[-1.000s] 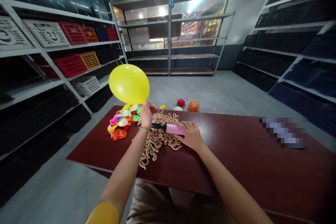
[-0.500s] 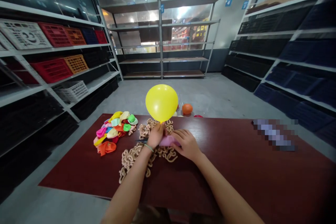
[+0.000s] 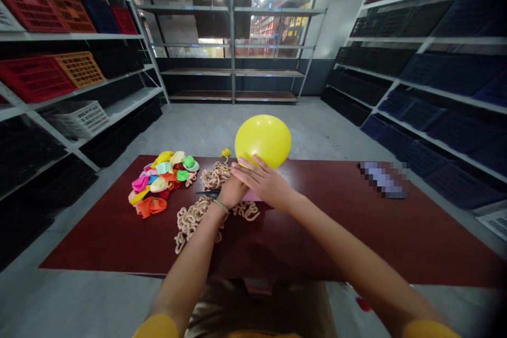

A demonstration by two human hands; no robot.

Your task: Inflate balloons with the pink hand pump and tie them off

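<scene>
A round, inflated yellow balloon stands over the far edge of the dark red table. My left hand is closed at the base of the balloon; its fingertips and the neck are mostly hidden. Across it lies my right hand, fingers stretched out, touching the balloon's lower side. A pink item shows under my hands, its kind unclear. Beside my left hand a dark, pointed tool sticks out. Tan, curled, cord-like pieces lie in heaps around my left wrist.
Limp balloons of several colours are piled at the table's left. A blurred-out flat object lies at the right. Metal shelves stand behind, with crates on the left racks. A small yellow object shows beyond the far edge.
My right hand has left the pink item and moved up over my left hand to the balloon. The balloon now leans right. The view has tipped downward.
</scene>
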